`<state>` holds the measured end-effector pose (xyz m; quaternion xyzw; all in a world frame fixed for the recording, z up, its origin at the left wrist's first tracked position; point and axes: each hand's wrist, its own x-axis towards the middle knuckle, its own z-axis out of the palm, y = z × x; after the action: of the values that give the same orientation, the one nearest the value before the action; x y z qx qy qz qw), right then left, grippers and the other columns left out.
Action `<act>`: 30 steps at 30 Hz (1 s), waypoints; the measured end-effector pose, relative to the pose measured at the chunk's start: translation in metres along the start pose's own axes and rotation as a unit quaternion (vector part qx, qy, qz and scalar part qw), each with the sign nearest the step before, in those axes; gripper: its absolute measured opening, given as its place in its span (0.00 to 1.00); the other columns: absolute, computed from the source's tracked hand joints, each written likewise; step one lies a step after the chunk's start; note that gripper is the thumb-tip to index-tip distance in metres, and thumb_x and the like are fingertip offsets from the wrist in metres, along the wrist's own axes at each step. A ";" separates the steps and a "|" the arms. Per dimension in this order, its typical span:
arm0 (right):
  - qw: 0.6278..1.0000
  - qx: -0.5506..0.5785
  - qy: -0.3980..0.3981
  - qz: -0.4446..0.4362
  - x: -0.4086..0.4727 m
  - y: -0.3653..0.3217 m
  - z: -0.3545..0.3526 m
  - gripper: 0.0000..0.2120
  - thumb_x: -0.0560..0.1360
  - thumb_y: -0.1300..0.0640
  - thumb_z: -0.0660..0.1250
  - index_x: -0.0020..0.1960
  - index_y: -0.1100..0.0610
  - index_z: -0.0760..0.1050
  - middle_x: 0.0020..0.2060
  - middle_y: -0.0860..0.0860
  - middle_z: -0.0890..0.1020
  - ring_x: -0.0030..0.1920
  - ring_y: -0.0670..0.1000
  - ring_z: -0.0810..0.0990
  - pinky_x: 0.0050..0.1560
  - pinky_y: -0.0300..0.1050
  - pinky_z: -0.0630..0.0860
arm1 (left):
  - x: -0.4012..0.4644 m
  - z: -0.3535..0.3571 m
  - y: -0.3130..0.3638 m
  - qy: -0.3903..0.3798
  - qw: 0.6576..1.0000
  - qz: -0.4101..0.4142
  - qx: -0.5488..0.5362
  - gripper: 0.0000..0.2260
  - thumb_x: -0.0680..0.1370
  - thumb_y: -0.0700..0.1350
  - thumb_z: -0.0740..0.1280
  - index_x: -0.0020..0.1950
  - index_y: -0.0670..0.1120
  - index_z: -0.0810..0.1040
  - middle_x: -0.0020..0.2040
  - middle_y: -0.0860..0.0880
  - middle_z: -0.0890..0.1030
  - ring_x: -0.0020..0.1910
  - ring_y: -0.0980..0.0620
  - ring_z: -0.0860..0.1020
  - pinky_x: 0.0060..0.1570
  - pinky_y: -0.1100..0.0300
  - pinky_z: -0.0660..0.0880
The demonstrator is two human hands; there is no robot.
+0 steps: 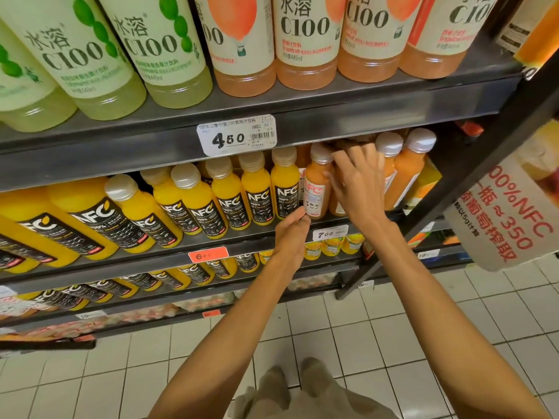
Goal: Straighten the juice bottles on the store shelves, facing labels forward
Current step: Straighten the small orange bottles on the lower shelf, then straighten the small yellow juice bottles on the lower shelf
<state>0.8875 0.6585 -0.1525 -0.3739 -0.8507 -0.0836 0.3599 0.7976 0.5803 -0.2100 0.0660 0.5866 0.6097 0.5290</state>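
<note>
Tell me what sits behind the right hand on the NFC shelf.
The right hand covers orange bottles; two white-capped ones show beyond it. What its fingers touch is hidden.

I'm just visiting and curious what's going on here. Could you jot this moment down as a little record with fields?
place: store shelves of juice
top shelf: green and pink C100 bottles
middle shelf: yellow NFC bottles, then orange ones
left hand: fingertips at the base of the orange NFC bottle
right hand: fingers spread over the bottles beside it
label on that bottle: faces forward
price tags: 4.50 tag on the upper edge; the lower ones are hard to read
</note>
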 end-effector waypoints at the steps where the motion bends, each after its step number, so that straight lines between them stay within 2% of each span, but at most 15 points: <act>1: 1.000 -0.017 0.006 -0.004 -0.001 -0.001 -0.001 0.09 0.75 0.56 0.67 0.47 0.62 0.76 0.43 0.59 0.78 0.46 0.59 0.72 0.45 0.51 0.68 | -0.002 -0.003 0.000 -0.009 1.000 0.001 0.001 0.19 0.78 0.28 0.57 0.70 0.34 0.67 0.69 0.39 0.71 0.69 0.46 0.69 0.71 0.54 0.64; 5: 0.999 -0.027 0.022 -0.038 0.011 -0.021 -0.004 0.12 0.72 0.52 0.71 0.43 0.61 0.75 0.36 0.57 0.77 0.40 0.56 0.71 0.45 0.48 0.62 | -0.005 -0.021 0.005 -0.007 0.999 0.023 0.024 0.20 0.78 0.27 0.56 0.70 0.34 0.67 0.69 0.39 0.71 0.68 0.45 0.71 0.69 0.54 0.66; 7: 0.997 -0.020 -0.046 -0.064 0.020 -0.037 0.001 0.13 0.74 0.50 0.70 0.40 0.60 0.77 0.33 0.56 0.79 0.35 0.56 0.75 0.43 0.49 0.65 | -0.005 -0.033 0.009 0.009 0.998 0.042 0.037 0.19 0.78 0.28 0.56 0.69 0.35 0.69 0.68 0.39 0.73 0.67 0.45 0.72 0.68 0.54 0.67; 9: 0.991 -0.008 -0.124 -0.055 0.025 -0.047 0.008 0.16 0.77 0.48 0.65 0.42 0.61 0.78 0.34 0.57 0.82 0.37 0.58 0.78 0.43 0.50 0.66 | -0.005 -0.043 0.013 0.023 0.998 0.052 0.037 0.18 0.79 0.29 0.58 0.69 0.36 0.69 0.67 0.39 0.73 0.67 0.44 0.72 0.69 0.53 0.66; 10: 0.989 -0.007 -0.137 -0.050 0.026 -0.050 0.010 0.17 0.77 0.46 0.64 0.42 0.61 0.78 0.35 0.57 0.82 0.38 0.58 0.78 0.44 0.50 0.66 | -0.005 -0.048 0.014 0.026 0.997 0.054 0.039 0.18 0.79 0.29 0.58 0.69 0.37 0.70 0.67 0.40 0.73 0.67 0.45 0.72 0.69 0.52 0.66; 13: 0.995 -0.006 -0.084 -0.053 0.018 -0.053 0.009 0.16 0.73 0.47 0.70 0.41 0.61 0.76 0.34 0.57 0.79 0.36 0.57 0.76 0.41 0.49 0.69 | -0.005 -0.060 0.013 0.012 0.996 0.057 0.070 0.21 0.78 0.29 0.60 0.70 0.38 0.68 0.68 0.40 0.72 0.68 0.46 0.71 0.68 0.55 0.67; 15: 0.990 0.111 -0.071 -0.044 0.009 -0.057 0.006 0.14 0.73 0.52 0.71 0.50 0.62 0.76 0.43 0.59 0.78 0.42 0.58 0.76 0.41 0.47 0.69 | -0.006 -0.064 0.008 0.003 0.993 0.058 0.105 0.24 0.77 0.28 0.62 0.72 0.39 0.66 0.70 0.41 0.70 0.69 0.46 0.69 0.67 0.55 0.68; 18: 0.957 0.267 -0.110 -0.020 -0.005 -0.063 -0.004 0.16 0.75 0.59 0.69 0.60 0.63 0.73 0.56 0.60 0.74 0.54 0.54 0.75 0.46 0.41 0.71 | -0.011 -0.066 0.001 -0.009 0.990 0.061 0.123 0.28 0.75 0.29 0.65 0.73 0.42 0.64 0.72 0.44 0.68 0.69 0.47 0.69 0.65 0.55 0.70; 20: 0.944 0.321 -0.080 -0.001 -0.007 -0.067 -0.018 0.16 0.74 0.59 0.70 0.60 0.64 0.74 0.57 0.59 0.75 0.56 0.51 0.74 0.51 0.38 0.70 | -0.019 -0.069 0.001 -0.040 0.985 0.088 0.141 0.29 0.74 0.30 0.68 0.72 0.43 0.65 0.69 0.45 0.72 0.65 0.48 0.73 0.56 0.64 0.74; 22: 0.925 0.378 -0.044 0.021 -0.003 -0.071 -0.034 0.16 0.73 0.59 0.72 0.57 0.63 0.75 0.54 0.56 0.77 0.54 0.47 0.74 0.52 0.36 0.71 | -0.034 -0.073 0.005 -0.080 0.972 0.122 0.183 0.29 0.72 0.33 0.71 0.70 0.44 0.67 0.64 0.48 0.77 0.58 0.53 0.77 0.48 0.71 0.75; 24: 0.898 0.435 -0.037 0.053 0.000 -0.074 -0.048 0.15 0.72 0.58 0.73 0.56 0.62 0.76 0.51 0.52 0.77 0.51 0.47 0.77 0.50 0.40 0.75 | -0.054 -0.080 0.008 -0.107 0.959 0.148 0.215 0.27 0.71 0.35 0.73 0.68 0.46 0.69 0.57 0.54 0.79 0.53 0.62 0.78 0.45 0.73 0.75; 26: 0.851 0.509 -0.061 0.112 0.001 -0.077 -0.058 0.16 0.72 0.60 0.72 0.58 0.61 0.75 0.51 0.51 0.78 0.51 0.47 0.79 0.50 0.41 0.77 | -0.074 -0.091 0.008 -0.121 0.954 0.158 0.225 0.24 0.71 0.37 0.74 0.65 0.49 0.72 0.53 0.58 0.81 0.49 0.66 0.80 0.44 0.73 0.75; 28: 0.780 0.588 -0.111 0.185 0.000 -0.080 -0.063 0.15 0.75 0.60 0.69 0.61 0.61 0.74 0.51 0.51 0.79 0.51 0.46 0.80 0.51 0.42 0.78 | -0.095 -0.102 0.007 -0.130 0.954 0.148 0.226 0.21 0.71 0.41 0.74 0.61 0.52 0.74 0.50 0.59 0.83 0.49 0.64 0.80 0.43 0.72 0.76; 30: 0.673 0.675 -0.185 0.241 -0.003 -0.084 -0.064 0.14 0.80 0.56 0.60 0.64 0.58 0.71 0.51 0.52 0.80 0.51 0.49 0.80 0.51 0.45 0.77 | -0.112 -0.109 0.006 -0.149 0.952 0.128 0.234 0.17 0.70 0.46 0.75 0.56 0.57 0.76 0.49 0.61 0.83 0.49 0.64 0.81 0.42 0.72 0.76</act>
<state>0.8655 0.5711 -0.0979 -0.2295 -0.6050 0.6734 0.3575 0.7658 0.4301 -0.1777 0.3527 0.6140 0.5010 0.4977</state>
